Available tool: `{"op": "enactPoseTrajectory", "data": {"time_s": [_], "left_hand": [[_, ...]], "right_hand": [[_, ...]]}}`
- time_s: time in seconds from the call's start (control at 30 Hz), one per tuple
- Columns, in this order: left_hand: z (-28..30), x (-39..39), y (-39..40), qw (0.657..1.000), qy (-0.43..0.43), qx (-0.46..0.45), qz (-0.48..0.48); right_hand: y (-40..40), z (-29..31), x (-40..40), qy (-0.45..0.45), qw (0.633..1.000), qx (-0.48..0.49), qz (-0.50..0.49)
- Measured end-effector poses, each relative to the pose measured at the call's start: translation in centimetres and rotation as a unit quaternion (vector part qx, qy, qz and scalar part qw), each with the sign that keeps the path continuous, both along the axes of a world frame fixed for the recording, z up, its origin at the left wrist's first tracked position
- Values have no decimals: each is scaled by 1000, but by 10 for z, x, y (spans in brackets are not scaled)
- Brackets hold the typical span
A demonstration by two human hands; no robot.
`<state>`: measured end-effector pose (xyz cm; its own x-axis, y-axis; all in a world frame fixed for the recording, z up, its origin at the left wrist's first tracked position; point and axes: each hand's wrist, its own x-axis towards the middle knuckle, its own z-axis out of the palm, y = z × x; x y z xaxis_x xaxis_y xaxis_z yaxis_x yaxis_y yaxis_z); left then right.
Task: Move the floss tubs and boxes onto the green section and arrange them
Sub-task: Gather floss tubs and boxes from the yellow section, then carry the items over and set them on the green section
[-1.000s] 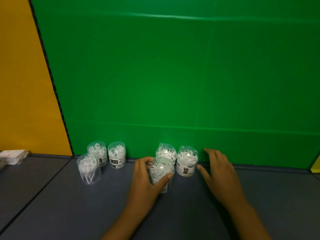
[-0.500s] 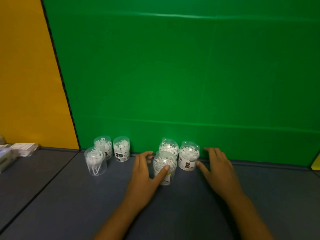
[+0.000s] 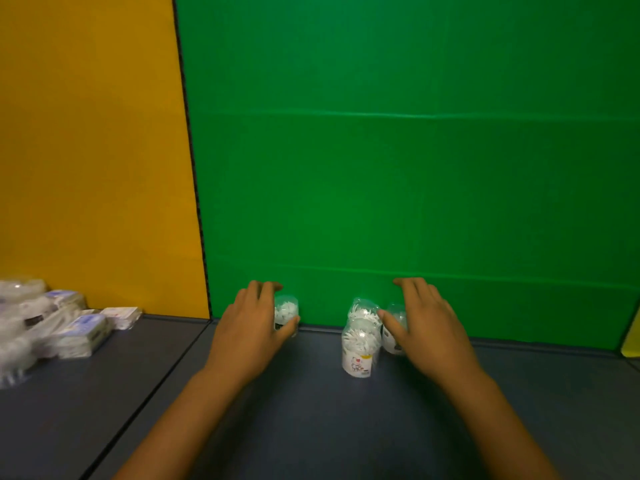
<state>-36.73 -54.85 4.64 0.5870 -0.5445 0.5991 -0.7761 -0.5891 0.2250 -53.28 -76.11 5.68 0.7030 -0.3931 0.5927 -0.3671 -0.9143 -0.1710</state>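
Over by the green panel (image 3: pixel 398 202), my left hand (image 3: pixel 247 336) curls round a light, tippy tub (image 3: pixel 286 311); right hand (image 3: pixel 427 327) cups another tub (image 3: pixel 394 336) — I'd grip mid-wall.

A staged recording set: green backdrop (image 3: pixel 415 185), yellow panel (image 3: pixel 90 150), grey matted floor (image 3: pixel 311 427).
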Motion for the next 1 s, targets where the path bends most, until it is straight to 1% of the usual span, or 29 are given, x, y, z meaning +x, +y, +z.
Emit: {"op": "enactPoseTrajectory", "data": {"time_s": [0.1, 0.23, 0.33, 0.5, 0.67, 0.83, 1.0], "left_hand": [[7, 4, 39, 998, -10, 44, 32], [2, 7, 102, 995, 8, 82, 55], [-2, 10, 161, 991, 29, 101, 79], [-9, 19, 265, 988, 32, 91, 121], [-18, 21, 345, 984, 61, 79, 151], [-15, 37, 398, 976, 71, 64, 194], [-17, 66, 425, 972, 79, 41, 218]], "right_hand": [[42, 5, 14, 28, 999, 7, 27], [105, 1, 38, 68, 996, 14, 63], [155, -2, 55, 82, 992, 15, 97], [239, -5, 85, 73, 985, 27, 157], [315, -19, 110, 95, 971, 49, 215], [362, -17, 149, 98, 961, 47, 253], [389, -16, 195, 85, 955, 33, 283]]}}
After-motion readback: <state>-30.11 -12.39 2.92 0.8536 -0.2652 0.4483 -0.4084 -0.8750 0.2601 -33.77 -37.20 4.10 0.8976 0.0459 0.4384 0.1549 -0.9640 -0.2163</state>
